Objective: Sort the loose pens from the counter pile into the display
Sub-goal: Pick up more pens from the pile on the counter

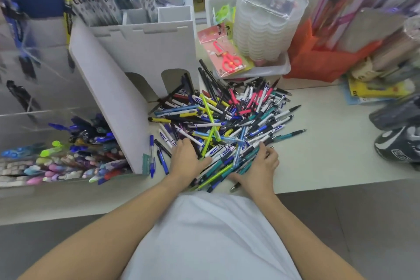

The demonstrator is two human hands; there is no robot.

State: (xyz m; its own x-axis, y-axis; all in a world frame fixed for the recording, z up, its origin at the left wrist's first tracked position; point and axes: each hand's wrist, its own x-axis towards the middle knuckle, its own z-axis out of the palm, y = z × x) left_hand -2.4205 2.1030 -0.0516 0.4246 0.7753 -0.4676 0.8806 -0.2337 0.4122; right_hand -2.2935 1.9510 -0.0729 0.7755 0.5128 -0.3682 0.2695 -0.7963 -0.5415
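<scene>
— Where are the pens?

— A big mixed pile of pens (227, 120) lies in the middle of the counter (329, 154), spreading from the foot of the white display stand (136, 52) down to the counter's near edge. A few blue pens (152, 157) lie apart at the pile's left side, just beside the stand's side panel.

— And the hands?

— Both rest on the near part of the pile. The left hand (188, 161) lies flat, fingers straight and spread over the pens, gripping nothing. The right hand (259, 170) sits on the pile's right near side, fingers bent down among teal and dark pens; whether it grips any cannot be told.

— What about the display?

— A clear display box (34, 120) at the counter's left edge holds blue, purple and pastel pens (79, 154) in compartments.

— Anything else there?

— Packaged red scissors (227, 57) lean in a white tray (272, 70) behind the pile, beside a stack of clear scalloped containers (268, 18). An orange bag (318, 61) sits toward the far right corner.
</scene>
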